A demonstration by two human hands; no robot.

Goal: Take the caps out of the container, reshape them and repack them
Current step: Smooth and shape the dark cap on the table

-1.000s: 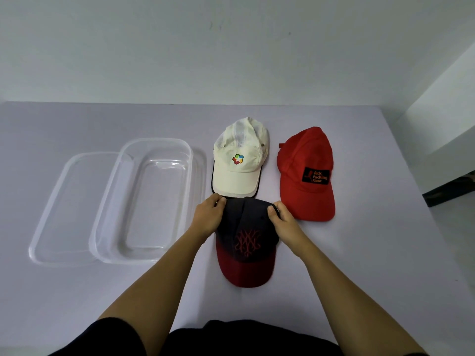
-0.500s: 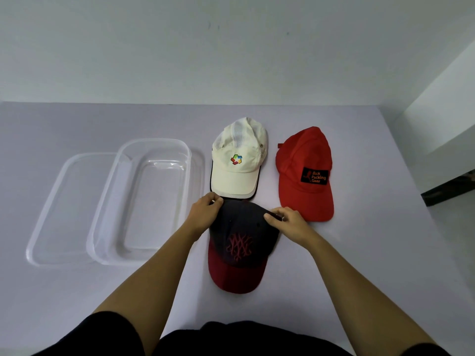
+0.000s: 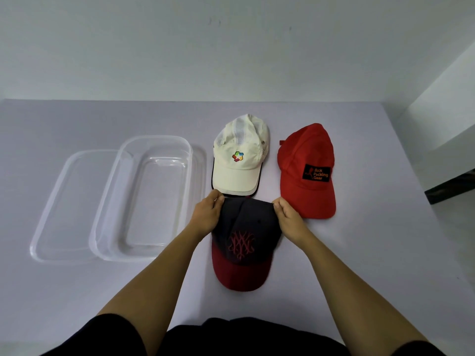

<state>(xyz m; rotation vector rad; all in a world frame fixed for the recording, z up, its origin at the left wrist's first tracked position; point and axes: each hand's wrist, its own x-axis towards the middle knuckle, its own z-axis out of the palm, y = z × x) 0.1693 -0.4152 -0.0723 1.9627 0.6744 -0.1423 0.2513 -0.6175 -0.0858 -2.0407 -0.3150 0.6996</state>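
Both hands [image 3: 207, 217] [image 3: 289, 218] pinch dark cap's [image 3: 244, 232] crown edges.

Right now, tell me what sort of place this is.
Probably a staged indoor work table, not a lived-in room: a pale table against a plain white wall, with a white cap, a red cap and a clear container laid out.

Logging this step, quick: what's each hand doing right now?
Left hand: pinching the back edge of the dark cap.
Right hand: pinching the dark cap too.

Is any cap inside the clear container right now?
No, the clear container is empty, and the white cap, red cap and dark cap all lie on the table to its right.
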